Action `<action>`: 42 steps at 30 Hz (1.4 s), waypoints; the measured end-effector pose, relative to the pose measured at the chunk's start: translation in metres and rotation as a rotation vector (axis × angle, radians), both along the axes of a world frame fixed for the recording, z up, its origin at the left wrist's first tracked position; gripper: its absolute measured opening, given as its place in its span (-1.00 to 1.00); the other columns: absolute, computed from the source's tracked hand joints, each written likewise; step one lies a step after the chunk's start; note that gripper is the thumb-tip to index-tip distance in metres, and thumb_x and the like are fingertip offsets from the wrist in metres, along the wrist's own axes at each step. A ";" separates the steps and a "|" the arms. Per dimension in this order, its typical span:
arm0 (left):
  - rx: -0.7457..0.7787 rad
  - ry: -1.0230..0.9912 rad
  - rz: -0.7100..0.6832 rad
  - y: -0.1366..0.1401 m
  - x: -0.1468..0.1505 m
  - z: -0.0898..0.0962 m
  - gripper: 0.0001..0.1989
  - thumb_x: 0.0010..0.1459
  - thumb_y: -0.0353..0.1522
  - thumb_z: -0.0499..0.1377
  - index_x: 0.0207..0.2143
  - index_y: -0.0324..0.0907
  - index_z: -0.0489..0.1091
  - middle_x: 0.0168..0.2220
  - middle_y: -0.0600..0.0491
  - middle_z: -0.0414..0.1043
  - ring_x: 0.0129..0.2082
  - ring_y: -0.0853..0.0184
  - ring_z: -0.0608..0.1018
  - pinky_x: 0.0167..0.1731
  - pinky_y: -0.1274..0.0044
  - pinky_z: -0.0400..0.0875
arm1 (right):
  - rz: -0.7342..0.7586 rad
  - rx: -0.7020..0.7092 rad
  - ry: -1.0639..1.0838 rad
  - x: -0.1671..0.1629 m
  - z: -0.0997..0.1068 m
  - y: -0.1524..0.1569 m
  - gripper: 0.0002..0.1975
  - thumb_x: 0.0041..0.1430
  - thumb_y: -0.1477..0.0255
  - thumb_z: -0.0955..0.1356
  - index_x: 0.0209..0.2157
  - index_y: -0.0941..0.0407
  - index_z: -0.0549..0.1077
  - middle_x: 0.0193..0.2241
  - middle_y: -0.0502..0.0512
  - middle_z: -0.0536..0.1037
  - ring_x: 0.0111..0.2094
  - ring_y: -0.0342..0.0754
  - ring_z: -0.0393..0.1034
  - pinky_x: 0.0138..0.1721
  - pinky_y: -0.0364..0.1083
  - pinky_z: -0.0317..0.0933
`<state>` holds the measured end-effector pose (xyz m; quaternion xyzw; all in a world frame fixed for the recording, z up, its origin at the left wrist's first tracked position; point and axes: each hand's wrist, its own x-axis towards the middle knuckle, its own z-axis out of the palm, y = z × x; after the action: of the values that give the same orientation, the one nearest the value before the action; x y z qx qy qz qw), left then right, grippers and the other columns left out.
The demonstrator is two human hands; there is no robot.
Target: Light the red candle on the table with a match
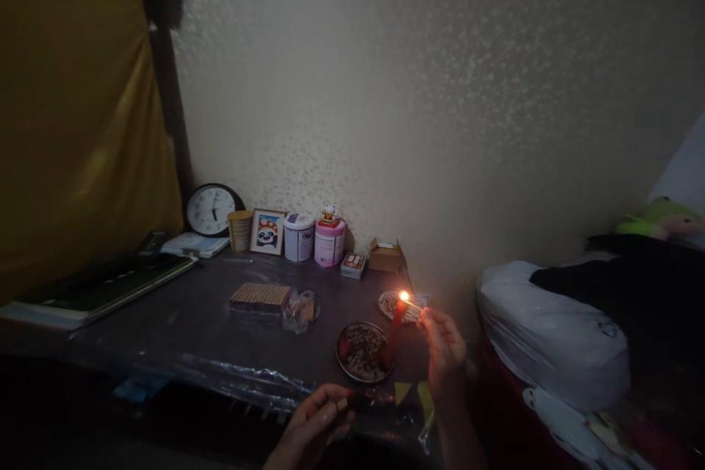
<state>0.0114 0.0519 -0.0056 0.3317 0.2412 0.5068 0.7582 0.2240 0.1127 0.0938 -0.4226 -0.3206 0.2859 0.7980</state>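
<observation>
Right hand (445, 352) raised, pinching; left hand (315, 422) curled low.

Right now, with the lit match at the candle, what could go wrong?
The flame burns close to the right hand fingertips, so the match may scorch them if it burns down. The red candle leans in its dish and could tip onto the plastic-covered table, which might melt or catch. The left hand seems to hold a matchbox not far below the flame.
</observation>
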 end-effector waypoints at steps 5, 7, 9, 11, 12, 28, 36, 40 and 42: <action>-0.010 -0.014 -0.036 0.001 -0.001 -0.002 -0.73 -0.13 -0.25 0.35 -0.35 -0.16 0.49 -0.41 0.07 0.51 -0.39 0.37 0.52 -0.31 0.56 0.30 | 0.005 -0.007 0.011 0.002 -0.001 -0.001 -0.76 -0.33 0.32 0.49 -0.53 0.12 0.51 -0.57 -0.04 0.54 -0.53 -0.14 0.39 -0.42 -0.11 0.31; -0.009 -0.016 -0.033 0.001 -0.002 -0.002 -0.71 -0.15 -0.23 0.36 -0.35 -0.17 0.49 -0.40 0.06 0.52 -0.39 0.35 0.52 -0.30 0.54 0.30 | 0.009 -0.008 0.015 0.002 0.000 -0.001 -0.76 -0.32 0.32 0.50 -0.52 0.12 0.51 -0.57 -0.04 0.54 -0.52 -0.14 0.40 -0.41 -0.11 0.31; -0.020 -0.017 -0.028 0.000 -0.002 -0.002 -0.71 -0.15 -0.23 0.36 -0.35 -0.17 0.49 -0.38 0.05 0.52 -0.36 0.34 0.52 -0.28 0.52 0.30 | 0.010 -0.010 0.018 0.002 0.000 -0.002 -0.75 -0.33 0.32 0.50 -0.52 0.12 0.51 -0.56 -0.04 0.54 -0.51 -0.14 0.40 -0.41 -0.11 0.32; -0.033 -0.022 -0.029 -0.001 -0.002 -0.002 -0.71 -0.14 -0.23 0.36 -0.34 -0.16 0.50 -0.37 0.06 0.52 -0.34 0.33 0.52 -0.25 0.51 0.31 | 0.011 -0.012 0.023 0.002 -0.001 -0.002 -0.74 -0.32 0.31 0.50 -0.51 0.12 0.51 -0.54 -0.03 0.54 -0.50 -0.13 0.40 -0.40 -0.11 0.32; -0.039 -0.023 -0.028 -0.002 -0.002 -0.002 -0.71 -0.15 -0.23 0.36 -0.35 -0.16 0.50 -0.37 0.06 0.51 -0.34 0.33 0.52 -0.25 0.51 0.31 | 0.011 -0.014 0.026 0.002 -0.001 -0.003 -0.74 -0.31 0.31 0.50 -0.50 0.12 0.51 -0.54 -0.02 0.54 -0.50 -0.12 0.40 -0.40 -0.11 0.32; -0.029 -0.030 -0.025 -0.004 -0.002 0.002 -0.68 -0.19 -0.21 0.38 -0.35 -0.16 0.51 -0.39 0.06 0.49 -0.36 0.34 0.51 -0.29 0.52 0.33 | 0.070 -0.061 -0.236 0.079 0.029 -0.048 -0.61 -0.06 0.05 0.34 -0.66 0.04 0.24 -0.70 -0.14 0.22 -0.66 -0.20 0.10 -0.60 -0.16 0.07; -0.015 -0.068 -0.027 -0.005 0.001 0.000 -0.73 -0.13 -0.27 0.36 -0.34 -0.17 0.51 -0.41 0.07 0.48 -0.37 0.37 0.51 -0.35 0.57 0.32 | -0.041 -0.070 -0.291 0.114 0.014 -0.058 -0.52 -0.07 -0.04 0.25 -0.75 0.01 0.07 -0.76 -0.12 0.14 -0.69 -0.14 0.07 -0.62 -0.11 0.00; -0.002 -0.058 -0.056 -0.006 0.002 0.000 -0.75 -0.10 -0.27 0.35 -0.34 -0.18 0.50 -0.40 0.06 0.48 -0.37 0.38 0.51 -0.37 0.58 0.31 | -0.122 -0.191 -0.369 0.115 0.003 -0.053 -0.68 -0.15 0.17 0.43 -0.69 0.05 0.31 -0.71 -0.10 0.32 -0.62 -0.13 0.21 -0.56 -0.12 0.07; -0.013 -0.055 -0.050 -0.006 0.001 0.000 -0.73 -0.13 -0.26 0.36 -0.34 -0.17 0.51 -0.40 0.06 0.49 -0.37 0.37 0.51 -0.36 0.57 0.31 | -0.146 -0.152 -0.350 0.118 -0.002 -0.050 -0.74 -0.11 0.24 0.45 -0.60 0.11 0.40 -0.64 -0.09 0.39 -0.59 -0.16 0.26 -0.52 -0.14 0.13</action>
<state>0.0127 0.0463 -0.0059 0.3186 0.2155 0.4949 0.7792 0.3421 0.0631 0.0916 -0.5469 -0.4004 0.1729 0.7146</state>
